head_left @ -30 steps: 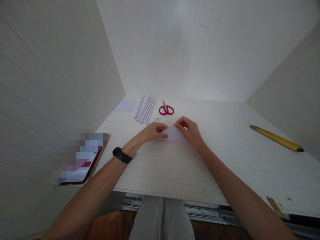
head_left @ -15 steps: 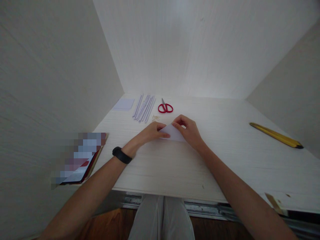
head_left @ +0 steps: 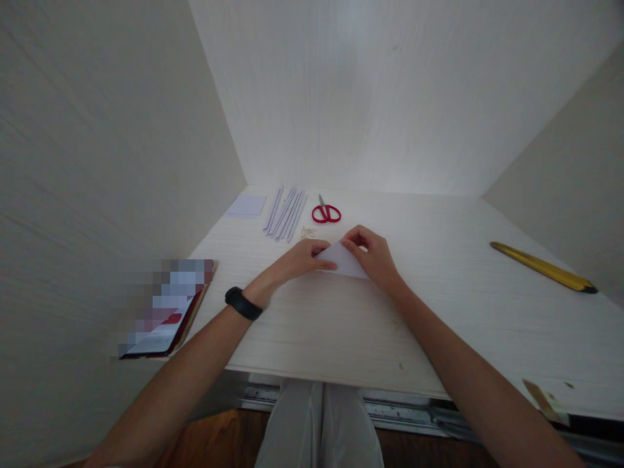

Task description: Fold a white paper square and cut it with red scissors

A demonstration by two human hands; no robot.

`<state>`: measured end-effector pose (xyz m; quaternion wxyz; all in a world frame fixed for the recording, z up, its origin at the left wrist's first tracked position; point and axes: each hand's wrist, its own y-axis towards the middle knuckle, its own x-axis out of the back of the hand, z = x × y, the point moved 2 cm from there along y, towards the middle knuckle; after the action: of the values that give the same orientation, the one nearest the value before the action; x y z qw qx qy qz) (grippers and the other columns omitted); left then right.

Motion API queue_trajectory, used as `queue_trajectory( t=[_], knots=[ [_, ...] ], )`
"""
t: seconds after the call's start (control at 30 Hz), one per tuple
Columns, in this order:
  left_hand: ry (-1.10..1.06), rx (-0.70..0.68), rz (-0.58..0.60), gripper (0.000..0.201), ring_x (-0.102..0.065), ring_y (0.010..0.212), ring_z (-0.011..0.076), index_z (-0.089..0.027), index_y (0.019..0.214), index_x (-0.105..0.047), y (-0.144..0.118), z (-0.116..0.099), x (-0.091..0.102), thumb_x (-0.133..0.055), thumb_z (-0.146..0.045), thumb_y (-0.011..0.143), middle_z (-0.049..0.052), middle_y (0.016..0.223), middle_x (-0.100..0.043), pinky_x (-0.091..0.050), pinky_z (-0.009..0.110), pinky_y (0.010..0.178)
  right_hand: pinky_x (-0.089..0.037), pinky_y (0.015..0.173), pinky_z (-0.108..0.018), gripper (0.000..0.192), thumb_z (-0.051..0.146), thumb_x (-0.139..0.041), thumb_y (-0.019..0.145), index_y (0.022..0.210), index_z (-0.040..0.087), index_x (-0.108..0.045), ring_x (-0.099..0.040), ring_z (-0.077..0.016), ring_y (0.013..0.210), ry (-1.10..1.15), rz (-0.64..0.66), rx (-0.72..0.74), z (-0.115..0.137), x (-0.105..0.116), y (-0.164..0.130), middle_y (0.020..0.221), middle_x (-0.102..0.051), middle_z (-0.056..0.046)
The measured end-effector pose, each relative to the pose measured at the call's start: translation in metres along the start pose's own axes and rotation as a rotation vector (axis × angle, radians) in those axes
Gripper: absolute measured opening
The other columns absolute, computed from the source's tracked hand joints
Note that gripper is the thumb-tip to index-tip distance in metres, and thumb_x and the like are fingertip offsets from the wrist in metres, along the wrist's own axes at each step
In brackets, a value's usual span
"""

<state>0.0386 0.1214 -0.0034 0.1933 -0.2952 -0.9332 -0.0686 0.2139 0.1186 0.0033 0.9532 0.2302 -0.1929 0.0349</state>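
a: white paper (head_left: 345, 262), folded to a triangular shape, lies on the desk (head_left: 439, 312) near its middle, between both hands. state of the hands?

b: left hand (head_left: 302, 259): fingers close together, flat, tips pressing the left corner of the paper against the desk. right hand (head_left: 373, 255): fingers curled, thumb and forefinger pinched on the upper right edge. both are closed on the paper, neither spread wide. judged purpose: one hand pins, the other aligns an edge, so the sheet cannot slip on the smooth surface.

a: wrist item?

b: black band (head_left: 243, 303) on the left wrist.

a: other items?

b: red-handled scissors (head_left: 325, 212) lie beyond the hands, blades pointing away. just left of them, a row of narrow paper strips (head_left: 285, 214), roughly parallel. further left, a small pale square sheet (head_left: 246, 205). a few tiny scraps (head_left: 307, 231) lie near the strips. a yellow ruler (head_left: 543, 267) lies well apart at the right. a blurred tablet or book (head_left: 166, 311) sits at the left edge.

a: surface and room?

b: pale wood-grain desk, enclosed by plain light walls at the back and both sides. lighting is dim.
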Motion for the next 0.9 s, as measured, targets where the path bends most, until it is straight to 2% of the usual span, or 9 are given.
queue_trajectory(
  t=[0.33, 0.63, 0.9],
  knots=[
    [0.067, -0.031, -0.062, 0.026, -0.057, 0.074, 0.0156, -0.013, 0.087, -0.064, -0.006, -0.017, 0.000, -0.069, -0.031, 0.069, 0.003, 0.082, -0.063, -0.043, 0.027, 0.067, -0.047, 0.066, -0.029, 0.012, 0.028, -0.060, 0.079, 0.071, 0.020, -0.055, -0.055, -0.0137, 0.066, 0.003, -0.005, 0.041, 0.007, 0.001, 0.000, 0.069, -0.059, 0.000],
    [0.035, 0.013, -0.040, 0.020, -0.051, 0.060, 0.0115, -0.014, 0.072, -0.060, -0.006, -0.007, 0.001, -0.069, -0.031, 0.066, -0.001, 0.067, -0.057, -0.037, 0.023, 0.056, -0.046, 0.066, -0.030, 0.015, 0.032, -0.061, 0.077, 0.070, 0.020, -0.054, -0.055, -0.0142, 0.065, 0.033, 0.002, 0.013, 0.007, 0.000, -0.002, 0.068, -0.059, 0.000],
    [-0.011, -0.004, -0.038, 0.023, -0.056, 0.067, 0.0131, -0.012, 0.083, -0.064, -0.006, -0.010, -0.001, -0.069, -0.027, 0.066, 0.002, 0.077, -0.063, -0.043, 0.026, 0.065, -0.045, 0.065, -0.030, 0.014, 0.032, -0.060, 0.077, 0.070, 0.020, -0.055, -0.055, -0.0144, 0.064, 0.023, 0.003, 0.035, 0.011, 0.001, -0.001, 0.068, -0.059, 0.000]
  ],
)
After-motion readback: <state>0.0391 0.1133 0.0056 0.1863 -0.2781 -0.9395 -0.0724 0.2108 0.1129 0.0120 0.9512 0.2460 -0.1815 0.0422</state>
